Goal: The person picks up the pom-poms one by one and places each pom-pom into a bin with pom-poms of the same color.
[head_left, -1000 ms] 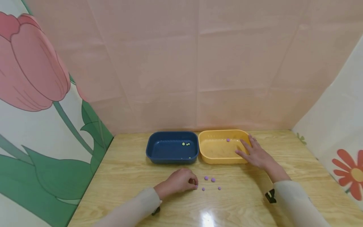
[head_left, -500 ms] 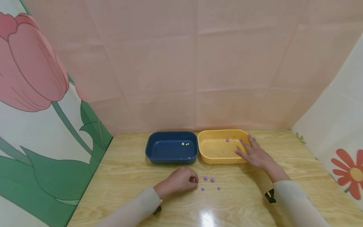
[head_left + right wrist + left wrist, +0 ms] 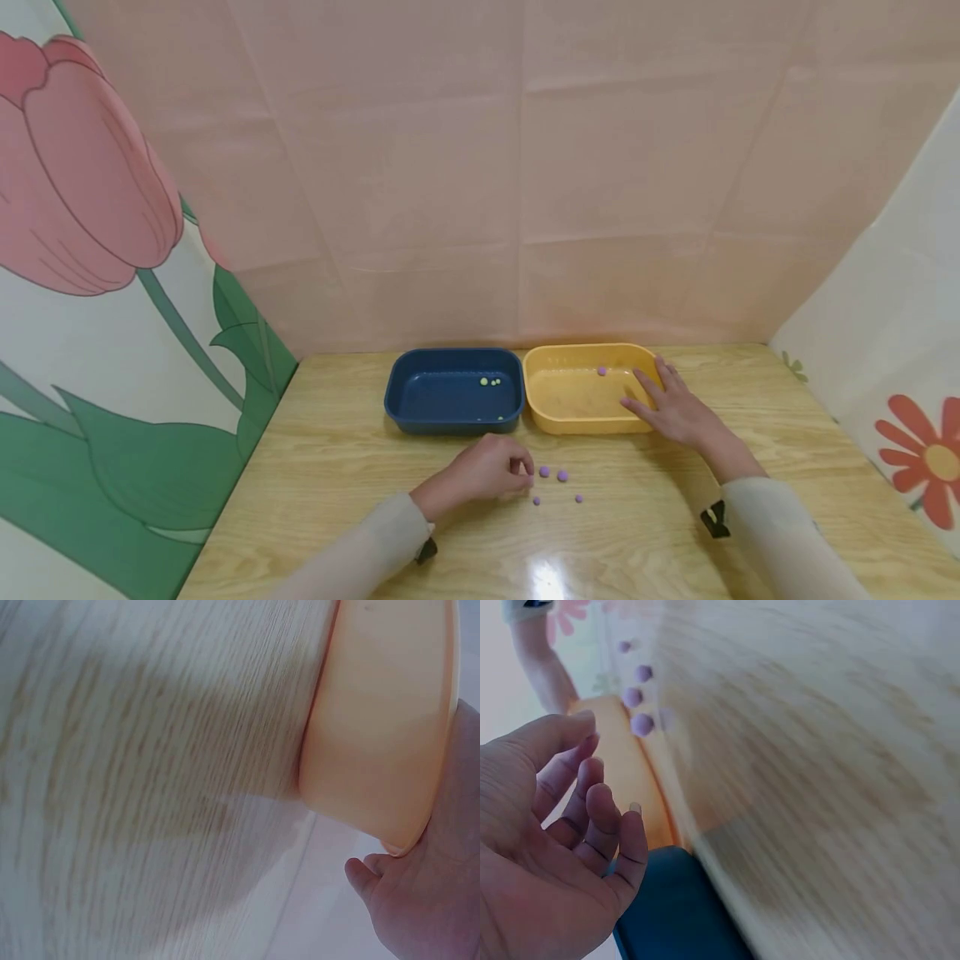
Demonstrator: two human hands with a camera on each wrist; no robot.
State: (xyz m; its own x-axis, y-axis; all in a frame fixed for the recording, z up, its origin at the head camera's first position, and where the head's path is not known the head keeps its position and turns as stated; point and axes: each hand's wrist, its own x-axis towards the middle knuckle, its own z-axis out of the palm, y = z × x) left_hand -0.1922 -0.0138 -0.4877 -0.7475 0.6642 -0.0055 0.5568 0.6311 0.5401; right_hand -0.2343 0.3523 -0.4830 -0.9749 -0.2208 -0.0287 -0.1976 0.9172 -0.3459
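My left hand point(image 3: 487, 468) is just in front of the trays, its thumb and forefinger pinching a small purple ball point(image 3: 531, 481). In the left wrist view the ball is mostly hidden by the fingertips, and the other fingers point(image 3: 600, 825) are loosely bent. Several more purple balls point(image 3: 562, 476) lie on the table just right of this hand. My right hand point(image 3: 681, 414) rests over the right rim of the yellow tray point(image 3: 585, 425), with fingers spread, some inside and some outside the wall. One purple ball point(image 3: 602, 371) sits inside that tray.
Against the yellow tray's left side stands a dark blue tray point(image 3: 435, 404) with several small pale green balls point(image 3: 484, 382) in it. Both are at the back of the wooden table point(image 3: 630, 533), before a pink cloth wall point(image 3: 420, 208). Flowered panels flank the table.
My left hand has lifted the purple ball off the table and moved slightly up and to the right. The right hand has stayed on the yellow tray.
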